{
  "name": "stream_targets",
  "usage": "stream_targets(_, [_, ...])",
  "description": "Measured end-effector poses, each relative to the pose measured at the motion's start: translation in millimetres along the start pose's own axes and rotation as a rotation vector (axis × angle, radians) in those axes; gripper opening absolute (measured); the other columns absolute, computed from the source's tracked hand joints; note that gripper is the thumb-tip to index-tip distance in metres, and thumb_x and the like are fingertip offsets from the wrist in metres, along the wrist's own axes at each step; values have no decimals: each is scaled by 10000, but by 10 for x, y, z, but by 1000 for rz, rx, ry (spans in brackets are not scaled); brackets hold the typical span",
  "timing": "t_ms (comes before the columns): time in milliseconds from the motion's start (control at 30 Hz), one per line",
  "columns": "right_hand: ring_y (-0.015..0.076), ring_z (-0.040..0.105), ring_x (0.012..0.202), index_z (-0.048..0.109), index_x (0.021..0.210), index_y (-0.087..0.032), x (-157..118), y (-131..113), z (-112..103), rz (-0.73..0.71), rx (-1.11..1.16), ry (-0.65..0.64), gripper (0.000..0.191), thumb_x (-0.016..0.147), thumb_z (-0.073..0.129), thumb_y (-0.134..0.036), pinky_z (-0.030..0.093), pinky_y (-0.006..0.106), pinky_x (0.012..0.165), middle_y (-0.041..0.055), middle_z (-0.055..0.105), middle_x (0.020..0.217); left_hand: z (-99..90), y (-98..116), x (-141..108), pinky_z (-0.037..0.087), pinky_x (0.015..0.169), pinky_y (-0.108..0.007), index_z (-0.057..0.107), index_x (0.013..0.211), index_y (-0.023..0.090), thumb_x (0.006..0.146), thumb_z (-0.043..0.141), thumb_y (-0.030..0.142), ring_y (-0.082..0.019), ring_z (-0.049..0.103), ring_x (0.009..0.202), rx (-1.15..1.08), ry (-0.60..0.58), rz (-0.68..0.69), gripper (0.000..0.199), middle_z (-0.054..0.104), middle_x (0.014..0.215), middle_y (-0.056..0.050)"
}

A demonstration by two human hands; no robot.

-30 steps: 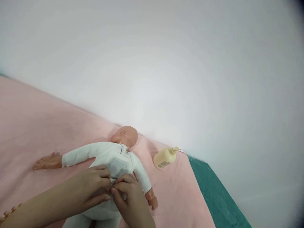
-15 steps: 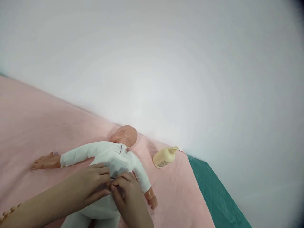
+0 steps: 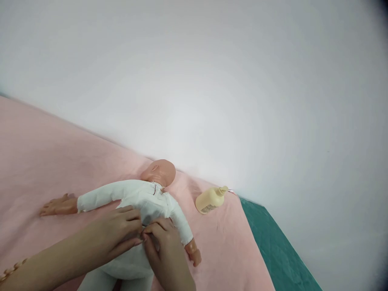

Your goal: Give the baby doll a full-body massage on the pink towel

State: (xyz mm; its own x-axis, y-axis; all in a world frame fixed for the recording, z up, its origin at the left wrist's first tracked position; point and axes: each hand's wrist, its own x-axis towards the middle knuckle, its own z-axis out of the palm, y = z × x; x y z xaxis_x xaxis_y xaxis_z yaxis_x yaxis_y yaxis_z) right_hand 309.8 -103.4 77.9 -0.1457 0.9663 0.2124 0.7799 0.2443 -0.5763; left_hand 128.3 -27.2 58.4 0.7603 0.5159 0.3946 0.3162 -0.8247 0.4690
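A baby doll (image 3: 142, 204) with a white cloth body and plastic head and hands lies with its arms spread. Its face is turned out of sight, and the back of the head shows. Over the middle of its torso, my left hand (image 3: 124, 228) comes in from the left, fingers curled and closed in a pinch on the white cloth. Close against it, my right hand (image 3: 165, 246) is likewise closed, thumb and forefinger pinched at the same spot. The fingers mostly hide the pinched cloth. A dark, short line shows just above the fingertips.
Right of the doll, a pale yellow pump bottle (image 3: 210, 201) lies tilted on a pink sheet (image 3: 230, 242). A green cover (image 3: 273, 242) shows beyond the sheet's right edge. Behind everything rises a white wall (image 3: 194, 81).
Both hands have shifted very slightly up along the doll's torso, still pinched together. The doll and bottle stay where they were.
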Motion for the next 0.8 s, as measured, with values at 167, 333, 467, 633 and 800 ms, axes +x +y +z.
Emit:
stream_targets(167, [193,649,936,692,852,-190,2,18,28,19,10,-12,224,820,670,32,479,284,855,21,708,935,-7,45,27,429,782,-321,685,830,231,883,532,211,-224,648,860,-64,-75,-113,164,715,911,8])
stream_targets(333, [184,640,918,684,847,-197,5,13,5,-12,7,4,213,845,647,12,473,281,833,15,690,919,-19,40,21,431,797,-337,698,857,235,915,533,250,-232,656,879,-61,-126,-105,175,710,929,1])
stream_targets(467, [178,621,924,684,845,-200,6,-4,-17,-30,43,37,183,897,610,-40,478,289,840,20,678,957,-73,43,24,430,766,-317,690,844,233,924,556,237,-208,652,839,-47,-76,-73,156,702,899,10])
stream_targets(633, [188,612,1033,697,942,-212,8,8,-5,-40,77,95,218,887,600,-25,489,304,927,39,679,1101,-87,43,44,436,784,-298,675,883,234,976,523,249,-188,627,850,-49,-8,11,178,683,922,17])
stream_targets(800, [190,599,1157,682,1083,-209,13,35,-2,-72,68,137,284,888,577,-31,490,319,1025,69,657,1192,-3,-40,32,458,926,-298,695,1002,261,973,494,222,-210,615,1031,45,114,41,206,693,1085,-1])
